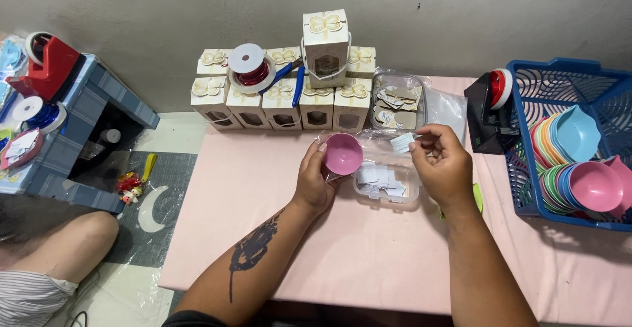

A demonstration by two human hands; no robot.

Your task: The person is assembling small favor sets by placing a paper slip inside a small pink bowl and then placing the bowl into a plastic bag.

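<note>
Over the pink desk (342, 248), the left hand (316, 179) has its fingers closed around a small pink bowl (343, 154), while the right hand (442, 163) pinches a white slip (401, 143) just beside it. The slip is light and could flutter off or land crooked; the bowl sits above an open clear tub (388, 185) of slips and could knock it. What is on the slip is unreadable, and the blue basket (559, 77) is cut off at the right.

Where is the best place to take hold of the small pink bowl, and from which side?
Probably by its rim, from the side, as the left hand does now: the pink bowl is tilted with its round opening toward the camera, so the thin edge offers an easy grip.
</note>
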